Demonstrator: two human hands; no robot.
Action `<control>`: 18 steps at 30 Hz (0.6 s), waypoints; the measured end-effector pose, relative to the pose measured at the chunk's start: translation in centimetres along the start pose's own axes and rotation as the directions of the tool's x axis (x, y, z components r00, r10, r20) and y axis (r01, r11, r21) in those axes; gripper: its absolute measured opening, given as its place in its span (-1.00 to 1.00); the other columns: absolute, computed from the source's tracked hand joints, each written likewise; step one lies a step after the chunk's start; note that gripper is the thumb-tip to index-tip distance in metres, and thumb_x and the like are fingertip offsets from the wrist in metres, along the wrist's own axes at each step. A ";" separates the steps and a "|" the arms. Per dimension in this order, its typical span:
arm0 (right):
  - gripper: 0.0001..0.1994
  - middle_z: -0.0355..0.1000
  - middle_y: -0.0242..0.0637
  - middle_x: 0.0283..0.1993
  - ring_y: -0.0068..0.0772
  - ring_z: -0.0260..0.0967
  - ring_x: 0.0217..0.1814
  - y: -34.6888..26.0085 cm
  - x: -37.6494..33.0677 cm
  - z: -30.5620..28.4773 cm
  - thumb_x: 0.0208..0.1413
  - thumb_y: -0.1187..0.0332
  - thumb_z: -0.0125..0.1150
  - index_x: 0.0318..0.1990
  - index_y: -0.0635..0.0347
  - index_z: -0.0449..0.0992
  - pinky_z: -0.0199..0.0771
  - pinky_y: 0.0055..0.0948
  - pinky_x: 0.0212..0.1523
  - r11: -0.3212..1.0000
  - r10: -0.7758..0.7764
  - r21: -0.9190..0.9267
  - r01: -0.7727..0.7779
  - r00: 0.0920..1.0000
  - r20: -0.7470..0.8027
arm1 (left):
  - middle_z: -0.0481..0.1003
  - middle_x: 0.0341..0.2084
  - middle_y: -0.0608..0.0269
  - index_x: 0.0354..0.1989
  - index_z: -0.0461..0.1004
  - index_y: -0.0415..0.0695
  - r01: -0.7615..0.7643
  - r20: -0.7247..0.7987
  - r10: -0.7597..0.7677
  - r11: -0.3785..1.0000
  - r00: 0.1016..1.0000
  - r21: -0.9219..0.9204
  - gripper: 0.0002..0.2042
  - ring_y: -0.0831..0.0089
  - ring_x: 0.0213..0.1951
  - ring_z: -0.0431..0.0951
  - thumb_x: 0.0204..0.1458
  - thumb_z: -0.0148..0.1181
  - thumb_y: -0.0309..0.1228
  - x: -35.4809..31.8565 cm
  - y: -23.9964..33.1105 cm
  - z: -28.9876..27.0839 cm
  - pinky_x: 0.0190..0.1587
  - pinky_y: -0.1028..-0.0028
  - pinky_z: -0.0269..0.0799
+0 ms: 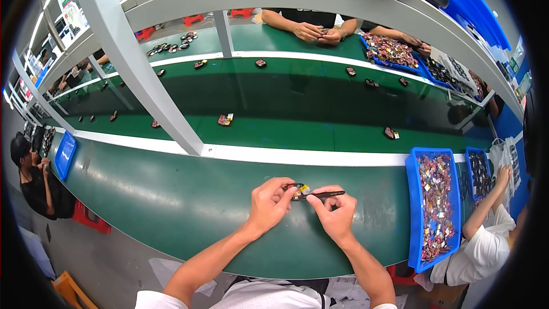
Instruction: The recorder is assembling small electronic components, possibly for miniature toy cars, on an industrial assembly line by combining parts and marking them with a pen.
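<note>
Here, above the green worktop [200,206], your left hand [266,203] pinches a small dark piece [298,191] with a yellow patch, thumb against fingers, and your right hand [337,216] clasps a slim black tool [329,194] that reaches the piece's right side; whether its tip makes contact cannot be told. For good control, brace the piece with your left fingertips, keep your wrists low and guide the tool lightly, since a hard push would probably tip so small a part. To your right, a long blue tray [414,217] of packets limits your elbow's swing; beyond it stand a smaller blue tray [469,174] and a co-worker's hand [503,176]. Ahead, a white rail [297,157] and a grey post [137,74] partly bar your reach to the belt [297,134], where pieces lie well apart; farther off, another worker's hands [309,31] hold something small.
</note>
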State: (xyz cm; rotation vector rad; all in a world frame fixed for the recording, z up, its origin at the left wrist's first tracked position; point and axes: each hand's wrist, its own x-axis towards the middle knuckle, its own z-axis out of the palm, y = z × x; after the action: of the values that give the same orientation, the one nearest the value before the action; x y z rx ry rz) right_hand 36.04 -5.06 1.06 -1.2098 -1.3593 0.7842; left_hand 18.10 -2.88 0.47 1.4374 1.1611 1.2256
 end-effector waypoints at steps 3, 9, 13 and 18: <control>-0.86 0.31 -0.61 -0.66 -0.89 0.06 -0.68 0.5 0.0 0.0 0.01 0.57 0.48 -0.29 0.33 0.62 -0.05 -0.70 -0.64 1.000 -0.015 -0.017 0.015 1.000 -0.006 | 0.57 -0.51 0.18 -0.15 0.54 -0.35 -0.009 -0.015 0.009 1.000 1.000 -0.004 -0.87 0.59 -0.60 0.55 0.16 0.27 -0.58 0.0 -0.1 0.2 -0.61 0.58 0.43; -0.87 0.37 -0.59 -0.60 -0.90 0.03 -0.65 0.5 0.1 0.1 0.03 0.54 0.48 -0.29 0.33 0.62 -0.08 -0.69 -0.65 0.990 0.092 0.112 -0.091 0.996 0.002 | 0.58 -0.40 0.15 -0.15 0.58 -0.33 -0.091 0.000 0.091 0.995 0.996 0.038 -0.85 0.56 -0.58 0.57 0.11 0.31 -0.60 -0.1 -0.1 0.0 -0.59 0.59 0.44; -0.88 0.46 -0.54 -0.50 -0.92 0.04 -0.61 0.8 0.2 -0.2 0.06 0.55 0.45 -0.28 0.34 0.61 -0.07 -0.71 -0.64 0.970 0.146 0.195 -0.147 0.989 0.021 | 0.56 -0.41 0.16 -0.12 0.57 -0.37 -0.167 0.041 0.163 0.981 0.986 0.100 -0.84 0.54 -0.53 0.62 0.13 0.28 -0.64 0.0 -0.1 0.1 -0.56 0.59 0.54; -0.89 0.44 -0.54 -0.50 -0.91 0.07 -0.60 0.0 0.4 -0.2 0.07 0.59 0.42 -0.28 0.35 0.59 -0.03 -0.72 -0.63 0.957 0.192 0.219 -0.192 0.981 0.019 | 0.56 -0.43 0.15 -0.16 0.59 -0.33 -0.126 -0.006 0.127 0.991 0.992 0.038 -0.86 0.56 -0.58 0.57 0.10 0.32 -0.61 -0.1 0.0 0.5 -0.60 0.58 0.46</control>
State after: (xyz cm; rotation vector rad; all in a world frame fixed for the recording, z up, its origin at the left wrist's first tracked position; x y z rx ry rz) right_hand 36.26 -4.72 1.21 -1.1761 -1.1294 1.0423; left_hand 18.55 -3.02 0.42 1.5551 1.1175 1.3035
